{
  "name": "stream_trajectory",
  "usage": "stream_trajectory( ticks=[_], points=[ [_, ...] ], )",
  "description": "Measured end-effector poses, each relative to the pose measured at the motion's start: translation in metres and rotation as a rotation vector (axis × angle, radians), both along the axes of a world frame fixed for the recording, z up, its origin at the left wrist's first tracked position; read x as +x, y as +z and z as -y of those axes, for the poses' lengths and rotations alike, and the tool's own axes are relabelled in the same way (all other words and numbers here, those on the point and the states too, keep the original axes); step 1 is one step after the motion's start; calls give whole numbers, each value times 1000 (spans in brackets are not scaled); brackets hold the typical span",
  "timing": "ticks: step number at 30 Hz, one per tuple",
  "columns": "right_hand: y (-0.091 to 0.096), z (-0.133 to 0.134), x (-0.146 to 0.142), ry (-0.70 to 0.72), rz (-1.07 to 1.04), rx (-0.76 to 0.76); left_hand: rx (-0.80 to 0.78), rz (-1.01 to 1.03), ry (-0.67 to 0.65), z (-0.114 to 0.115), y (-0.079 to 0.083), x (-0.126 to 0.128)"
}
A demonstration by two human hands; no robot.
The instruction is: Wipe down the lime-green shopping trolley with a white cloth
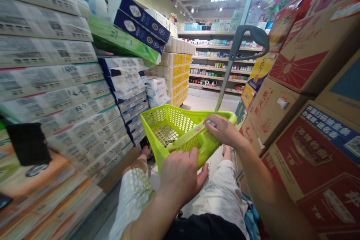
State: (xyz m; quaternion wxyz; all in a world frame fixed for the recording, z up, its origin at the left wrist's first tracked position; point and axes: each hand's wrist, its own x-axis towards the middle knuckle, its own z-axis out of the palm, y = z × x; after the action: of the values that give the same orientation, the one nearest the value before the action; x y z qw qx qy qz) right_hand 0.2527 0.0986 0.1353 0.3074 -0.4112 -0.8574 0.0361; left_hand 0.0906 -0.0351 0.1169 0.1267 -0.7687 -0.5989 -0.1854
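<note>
A lime-green plastic shopping basket [157, 120] with a lattice wall stands in front of my knees, nothing visible inside it. My left hand [181, 174] curls over the basket's near rim, fingers closed on the edge. My right hand [222, 129] rests on the folded green carry handle [187, 138] at the basket's right rim, fingers bent around it. A grey pull handle [247, 37] on a slanted pole rises from the basket's far right side. My legs in light shorts show below the basket.
Stacked packs of tissue and toilet paper [70, 93] fill the shelves on the left. Piled cardboard boxes [309, 82] with red and blue print wall in the right. A narrow tiled aisle [208, 101] runs ahead toward shelves of bottles.
</note>
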Motion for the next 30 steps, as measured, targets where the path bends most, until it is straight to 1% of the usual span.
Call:
stream_trajectory(
  ticks=[2,5,7,9,11,13,15,16,18,20,21,22,24,27,28,30],
  points=[
    [4,2,-6,-7,90,-41,-1,4,11,1,0,0],
    [11,15,-18,86,228,-108,4,15,23,2,-1,-1],
    [15,18,-23,128,279,-162,12,21,20,3,-2,-2],
    [19,10,-23,108,318,-233,22,22,5,4,-2,-4],
    [23,-4,-20,52,356,-293,32,19,-4,4,-2,-5],
    [27,-16,-18,-9,410,-320,47,18,-1,5,-2,-6],
    [30,-20,-19,-19,468,-339,65,22,3,5,-2,-6],
    [30,-19,-20,2,492,-352,74,25,4,5,-2,-6],
    [31,-11,-24,109,495,-365,87,31,8,5,-3,-6],
    [30,-2,-27,253,438,-355,97,35,12,6,-3,-8],
    [29,1,-26,307,402,-350,102,36,10,7,-4,-8],
    [28,3,-25,332,369,-349,107,36,7,8,-4,-9],
    [26,0,-21,285,327,-356,114,34,-3,9,-4,-10],
    [25,-5,-16,133,305,-344,114,32,-9,8,-4,-11],
    [25,-4,-15,108,302,-326,110,33,-6,8,-4,-11],
    [25,4,-16,123,295,-285,99,35,0,8,-4,-10]
  ],
)
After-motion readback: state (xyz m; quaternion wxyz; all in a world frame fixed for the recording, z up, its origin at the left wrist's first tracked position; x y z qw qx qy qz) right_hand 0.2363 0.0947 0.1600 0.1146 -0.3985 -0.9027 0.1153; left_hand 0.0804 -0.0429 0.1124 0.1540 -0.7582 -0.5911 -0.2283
